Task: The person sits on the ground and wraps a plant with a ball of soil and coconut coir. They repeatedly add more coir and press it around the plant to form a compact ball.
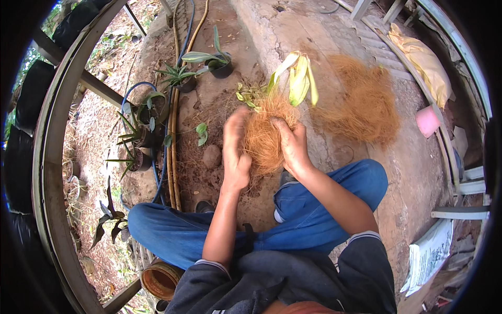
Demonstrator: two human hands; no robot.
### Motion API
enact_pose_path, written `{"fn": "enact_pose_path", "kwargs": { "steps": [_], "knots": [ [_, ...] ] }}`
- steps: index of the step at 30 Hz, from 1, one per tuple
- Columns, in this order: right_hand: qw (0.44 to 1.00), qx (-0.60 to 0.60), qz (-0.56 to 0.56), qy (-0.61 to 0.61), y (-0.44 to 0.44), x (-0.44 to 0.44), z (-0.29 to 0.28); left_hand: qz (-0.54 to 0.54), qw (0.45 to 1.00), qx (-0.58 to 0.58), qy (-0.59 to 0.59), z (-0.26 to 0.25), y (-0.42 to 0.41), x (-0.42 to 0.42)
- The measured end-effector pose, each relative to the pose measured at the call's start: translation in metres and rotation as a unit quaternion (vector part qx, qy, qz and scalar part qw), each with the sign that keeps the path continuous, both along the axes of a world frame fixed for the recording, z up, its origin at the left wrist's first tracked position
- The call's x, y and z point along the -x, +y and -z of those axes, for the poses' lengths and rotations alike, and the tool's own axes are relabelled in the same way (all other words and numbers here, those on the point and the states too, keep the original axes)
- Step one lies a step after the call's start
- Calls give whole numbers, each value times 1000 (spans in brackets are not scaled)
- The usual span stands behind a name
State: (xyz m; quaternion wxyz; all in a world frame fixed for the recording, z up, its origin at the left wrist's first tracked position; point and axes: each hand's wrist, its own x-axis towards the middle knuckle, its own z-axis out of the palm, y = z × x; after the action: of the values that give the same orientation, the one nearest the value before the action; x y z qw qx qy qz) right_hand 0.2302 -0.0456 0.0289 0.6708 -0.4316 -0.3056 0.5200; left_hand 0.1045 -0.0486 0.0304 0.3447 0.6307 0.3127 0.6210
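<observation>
A bundle of brown coconut fibre (263,145) is held up in front of me, above the ground between my knees. My right hand (295,147) grips its right side, with the thumb pressed into the strands near the top. On the left side my left hand (236,151), blurred at the fingers, lies along the bundle; whether it grips is unclear. Yellow-green leaves (300,80) of a plant stick out beyond the top of the fibre, and its roots are hidden. A large loose pile of the same fibre (362,102) lies on the floor to the right.
Potted plants (222,64) stand at the upper left beside hoses (172,157). A round clod (212,156) lies on loose soil left of my hands. A pink pot (427,121) and a yellowish sack (425,59) are at the right; a brown bucket (159,278) stands by my left knee.
</observation>
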Motion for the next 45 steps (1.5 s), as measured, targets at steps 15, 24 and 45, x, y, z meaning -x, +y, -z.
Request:
{"fn": "enact_pose_path", "kwargs": {
  "steps": [15, 24, 45],
  "knots": [
    [969, -96, -154, -165, -8, -7, -42, -78, 917, 260, -292, -10, -13, -20],
    [992, -53, -94, -64, -14, 10, -20, -63, 939, 315, -126, -3, -20, -22],
    [804, -299, 4, -514, -6, -13, -32, 111, 860, 334, -370, 23, -1, 7]
  ]
}}
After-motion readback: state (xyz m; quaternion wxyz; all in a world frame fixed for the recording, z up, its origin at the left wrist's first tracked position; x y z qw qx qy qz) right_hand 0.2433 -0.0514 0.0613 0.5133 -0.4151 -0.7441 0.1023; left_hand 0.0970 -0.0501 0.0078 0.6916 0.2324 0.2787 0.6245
